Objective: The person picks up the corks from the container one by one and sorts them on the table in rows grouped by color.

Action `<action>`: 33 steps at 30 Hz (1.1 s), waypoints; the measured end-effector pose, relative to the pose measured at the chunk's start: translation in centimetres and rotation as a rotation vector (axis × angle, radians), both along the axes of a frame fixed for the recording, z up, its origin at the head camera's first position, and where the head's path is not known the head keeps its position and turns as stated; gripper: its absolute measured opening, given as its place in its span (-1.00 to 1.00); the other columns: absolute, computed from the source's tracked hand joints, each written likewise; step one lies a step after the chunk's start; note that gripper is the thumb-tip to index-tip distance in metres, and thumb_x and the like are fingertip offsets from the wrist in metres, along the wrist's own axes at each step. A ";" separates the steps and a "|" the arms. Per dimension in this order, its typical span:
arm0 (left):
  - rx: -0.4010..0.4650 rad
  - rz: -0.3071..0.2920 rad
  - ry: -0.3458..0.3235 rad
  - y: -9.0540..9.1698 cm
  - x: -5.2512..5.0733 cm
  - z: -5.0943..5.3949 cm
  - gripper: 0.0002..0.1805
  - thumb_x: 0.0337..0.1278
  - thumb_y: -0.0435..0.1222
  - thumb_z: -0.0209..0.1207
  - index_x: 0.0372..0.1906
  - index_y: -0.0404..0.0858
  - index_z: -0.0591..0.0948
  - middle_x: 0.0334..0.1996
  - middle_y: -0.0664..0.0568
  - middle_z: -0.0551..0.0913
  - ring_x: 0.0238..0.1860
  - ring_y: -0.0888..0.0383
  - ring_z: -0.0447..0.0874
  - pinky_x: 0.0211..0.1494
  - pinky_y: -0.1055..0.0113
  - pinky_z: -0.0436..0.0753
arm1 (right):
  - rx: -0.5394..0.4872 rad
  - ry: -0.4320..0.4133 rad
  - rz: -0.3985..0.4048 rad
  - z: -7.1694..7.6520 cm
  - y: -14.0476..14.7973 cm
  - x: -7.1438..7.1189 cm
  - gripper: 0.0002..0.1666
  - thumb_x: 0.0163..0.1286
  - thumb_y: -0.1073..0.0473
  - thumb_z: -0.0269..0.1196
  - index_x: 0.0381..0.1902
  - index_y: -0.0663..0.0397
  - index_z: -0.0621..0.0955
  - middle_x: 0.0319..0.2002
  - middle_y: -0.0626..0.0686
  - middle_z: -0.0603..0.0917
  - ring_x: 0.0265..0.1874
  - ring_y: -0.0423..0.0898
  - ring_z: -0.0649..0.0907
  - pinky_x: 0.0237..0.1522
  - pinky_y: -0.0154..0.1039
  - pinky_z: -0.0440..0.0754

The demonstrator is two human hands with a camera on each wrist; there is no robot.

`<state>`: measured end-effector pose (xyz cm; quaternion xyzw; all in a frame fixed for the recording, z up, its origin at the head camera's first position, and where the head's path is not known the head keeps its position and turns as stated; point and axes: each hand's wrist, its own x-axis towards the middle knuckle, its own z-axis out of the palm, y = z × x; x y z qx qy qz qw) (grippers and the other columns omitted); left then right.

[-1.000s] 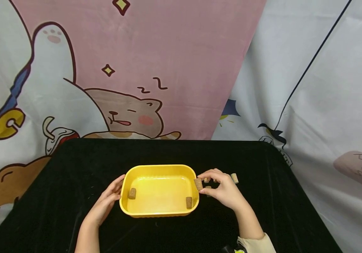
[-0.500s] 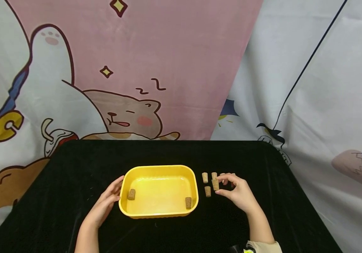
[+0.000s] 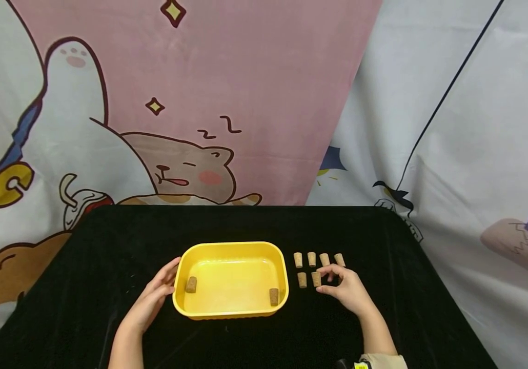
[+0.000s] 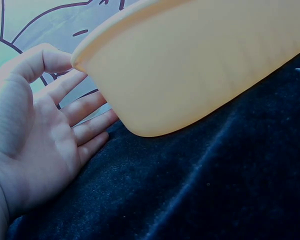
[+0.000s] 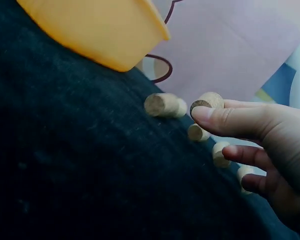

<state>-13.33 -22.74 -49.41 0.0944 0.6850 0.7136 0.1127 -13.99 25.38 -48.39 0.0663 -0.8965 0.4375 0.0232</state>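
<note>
My right hand [image 3: 344,289] pinches a tapered cork stopper [image 3: 316,279] between thumb and fingertips, to the right of the yellow tub [image 3: 230,313]. Just left of it stands another cork [image 3: 302,280], and a row of several corks [image 3: 311,259] lines up behind. In the right wrist view the pinched cork [image 5: 210,101] shows above the thumb. My left hand [image 3: 150,297] touches the tub's left end with fingers fairly straight; the left wrist view shows the thumb at the rim. Inside the tub are two corks, one at the left [image 3: 191,285] and one at the right [image 3: 274,297].
A black velvety cloth [image 3: 227,343] covers the table. Behind its far edge hangs a printed curtain [image 3: 264,102] with cartoon animals. The tub's raised wall lies between the corks outside and my left hand.
My right hand has carried the cork from the tub's right rim out to the right, then down beside the cork in the front row. The left hand stays at the tub.
</note>
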 end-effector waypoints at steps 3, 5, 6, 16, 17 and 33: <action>-0.004 0.002 0.000 0.0 0.0 0.0 -0.34 0.29 -0.35 -0.08 0.47 -0.23 0.07 0.42 -0.24 0.13 0.21 0.32 0.31 0.32 -0.30 -0.13 | 0.005 -0.018 -0.011 -0.6 0.2 -0.2 -0.56 -0.07 0.22 0.49 -0.16 -0.05 0.64 -0.32 -0.06 0.60 -0.32 -0.09 0.52 -0.27 -0.17 0.44; -0.005 0.005 0.002 0.1 0.0 0.1 -0.34 0.29 -0.35 -0.08 0.47 -0.23 0.07 0.42 -0.24 0.15 0.21 0.29 0.31 0.31 -0.31 -0.12 | 0.005 -0.020 -0.017 -0.8 0.2 -0.3 -0.57 -0.07 0.23 0.49 -0.16 -0.03 0.65 -0.31 -0.08 0.61 -0.32 -0.09 0.52 -0.25 -0.15 0.44; -0.007 0.006 0.001 0.1 -0.1 0.1 -0.35 0.29 -0.34 -0.08 0.47 -0.23 0.08 0.41 -0.24 0.15 0.21 0.28 0.32 0.31 -0.31 -0.12 | 0.005 -0.023 -0.019 -0.9 0.3 -0.3 -0.57 -0.06 0.23 0.49 -0.16 -0.03 0.65 -0.30 -0.08 0.62 -0.31 -0.09 0.53 -0.24 -0.15 0.44; -0.001 0.007 -0.009 0.0 -0.1 0.2 -0.33 0.28 -0.35 -0.08 0.47 -0.24 0.06 0.43 -0.25 0.11 0.24 0.26 0.27 0.32 -0.31 -0.19 | 0.035 -0.066 -0.026 -1.4 0.1 -0.7 -0.58 -0.05 0.19 0.49 -0.17 -0.07 0.65 -0.26 -0.10 0.62 -0.28 -0.11 0.52 -0.20 -0.15 0.46; -0.001 0.005 -0.009 0.0 -0.1 0.2 -0.33 0.28 -0.35 -0.08 0.47 -0.24 0.06 0.43 -0.25 0.10 0.24 0.25 0.27 0.32 -0.31 -0.19 | 0.038 -0.065 -0.024 -1.4 0.0 -0.7 -0.58 -0.05 0.20 0.48 -0.16 -0.07 0.64 -0.26 -0.10 0.62 -0.28 -0.11 0.52 -0.20 -0.15 0.46; -0.015 0.012 -0.025 0.3 0.1 0.4 -0.34 0.29 -0.33 -0.07 0.47 -0.23 0.06 0.43 -0.23 0.11 0.38 -0.21 0.04 0.31 -0.32 -0.17 | 0.116 -0.068 -0.022 -0.5 -0.1 -0.3 -0.50 -0.04 0.16 0.48 -0.07 0.00 0.63 -0.24 -0.09 0.58 -0.32 -0.13 0.49 -0.25 -0.18 0.46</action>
